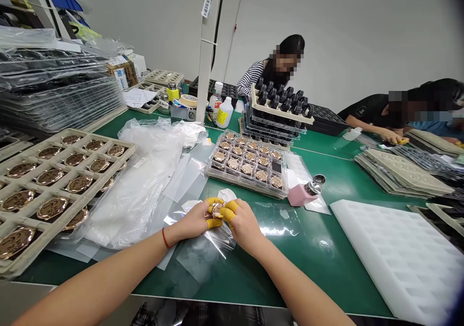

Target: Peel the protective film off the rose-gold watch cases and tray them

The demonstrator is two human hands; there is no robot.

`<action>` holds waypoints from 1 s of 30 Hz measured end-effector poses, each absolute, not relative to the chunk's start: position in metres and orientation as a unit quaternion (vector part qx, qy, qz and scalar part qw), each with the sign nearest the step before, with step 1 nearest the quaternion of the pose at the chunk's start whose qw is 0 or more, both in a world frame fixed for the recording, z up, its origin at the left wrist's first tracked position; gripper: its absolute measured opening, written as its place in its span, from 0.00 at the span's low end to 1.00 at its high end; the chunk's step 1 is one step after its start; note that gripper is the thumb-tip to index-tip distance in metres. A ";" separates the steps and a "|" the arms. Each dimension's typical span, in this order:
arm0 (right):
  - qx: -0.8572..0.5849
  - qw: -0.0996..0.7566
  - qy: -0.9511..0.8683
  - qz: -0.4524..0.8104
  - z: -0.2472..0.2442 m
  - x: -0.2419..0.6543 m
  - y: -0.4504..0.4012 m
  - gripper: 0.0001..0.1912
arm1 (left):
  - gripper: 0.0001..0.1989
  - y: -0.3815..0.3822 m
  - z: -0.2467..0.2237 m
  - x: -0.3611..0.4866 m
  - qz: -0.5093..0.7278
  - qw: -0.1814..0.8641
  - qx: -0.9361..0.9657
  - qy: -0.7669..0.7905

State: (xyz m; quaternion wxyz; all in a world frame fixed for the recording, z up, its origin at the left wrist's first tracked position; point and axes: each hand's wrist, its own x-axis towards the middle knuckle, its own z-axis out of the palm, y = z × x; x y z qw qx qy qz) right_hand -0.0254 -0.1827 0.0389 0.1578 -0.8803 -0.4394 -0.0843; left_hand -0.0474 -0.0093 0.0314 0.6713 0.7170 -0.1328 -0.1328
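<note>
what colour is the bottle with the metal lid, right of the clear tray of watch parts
Pink, with a silvery metal top; the bottle shows best in the head view.

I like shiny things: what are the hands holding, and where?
The left hand and right hand pinch a small, round, gold-coloured metal piece by its rim.

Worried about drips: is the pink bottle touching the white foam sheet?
Apart. The head view shows a strip of green tabletop between the pink bottle and the white foam sheet.
</note>
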 end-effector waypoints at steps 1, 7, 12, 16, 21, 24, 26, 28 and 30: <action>-0.878 0.153 -0.447 -0.082 0.038 -0.029 -0.183 0.14 | 0.20 -0.009 0.031 -0.047 -0.131 0.670 0.719 -0.131; -0.873 0.291 -0.388 -0.044 0.028 -0.032 -0.200 0.13 | 0.23 -0.007 0.028 -0.048 -0.158 0.664 0.723 -0.105; -0.933 0.327 -0.137 -0.052 0.024 0.004 -0.225 0.12 | 0.26 -0.005 0.023 -0.050 -0.131 0.618 0.770 -0.085; -0.952 0.249 -0.159 -0.083 0.024 -0.003 -0.214 0.12 | 0.27 -0.008 0.020 -0.049 -0.130 0.617 0.770 -0.099; -0.862 0.443 -0.244 0.023 0.025 -0.017 -0.175 0.24 | 0.23 -0.010 0.022 -0.048 -0.154 0.629 0.755 -0.104; -0.894 0.422 -0.147 -0.029 0.051 0.022 -0.188 0.17 | 0.14 -0.008 0.023 -0.047 -0.153 0.606 0.773 -0.105; -0.924 0.361 -0.034 -0.120 0.073 0.063 -0.213 0.17 | 0.14 -0.007 0.023 -0.046 -0.152 0.603 0.775 -0.111; -0.931 0.329 0.023 -0.156 0.090 0.100 -0.241 0.20 | 0.20 -0.008 0.023 -0.046 -0.153 0.613 0.768 -0.105; -0.942 0.289 0.063 -0.159 0.097 0.125 -0.262 0.19 | 0.26 -0.009 0.024 -0.047 -0.154 0.622 0.761 -0.099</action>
